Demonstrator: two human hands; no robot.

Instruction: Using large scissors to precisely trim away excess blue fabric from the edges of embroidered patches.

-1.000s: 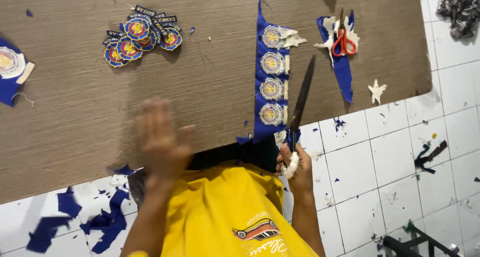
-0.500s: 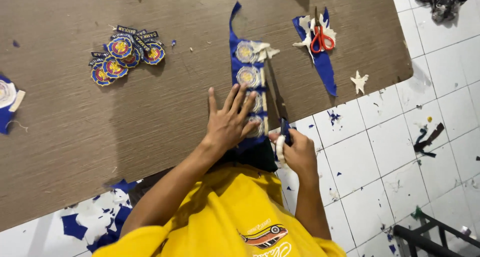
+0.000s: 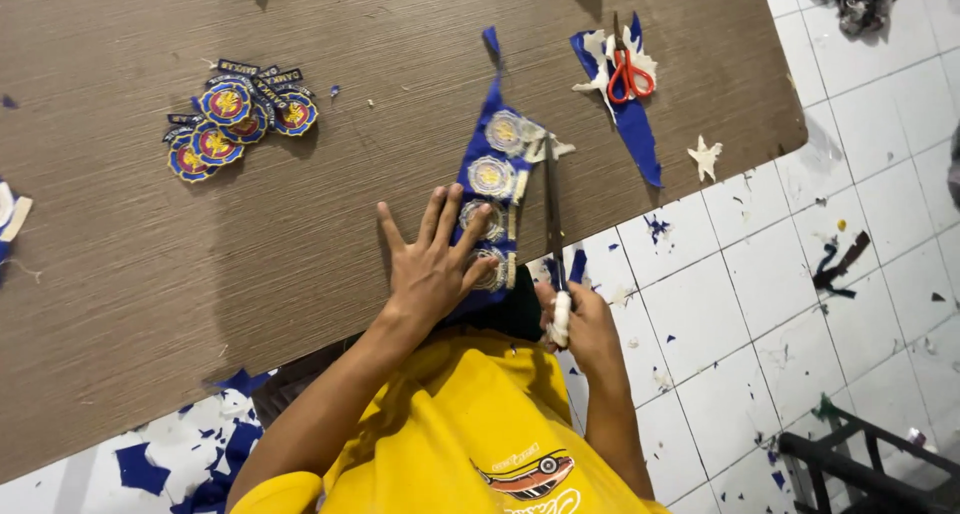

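Left hand (image 3: 432,264) flat, fingers spread, pressing blue badge strip (image 3: 490,179) at frame centre; right hand (image 3: 580,319) fist closed around knife (image 3: 553,224) handle alongside it.

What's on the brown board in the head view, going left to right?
Pile of round blue badges → left hand pressing flat on the blue fabric strip of badges → long blade gripped by the right hand → red-handled scissors on a blue scrap → small white offcut.

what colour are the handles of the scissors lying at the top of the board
Red. The scissors lie on a blue fabric scrap, clearest in the head view.
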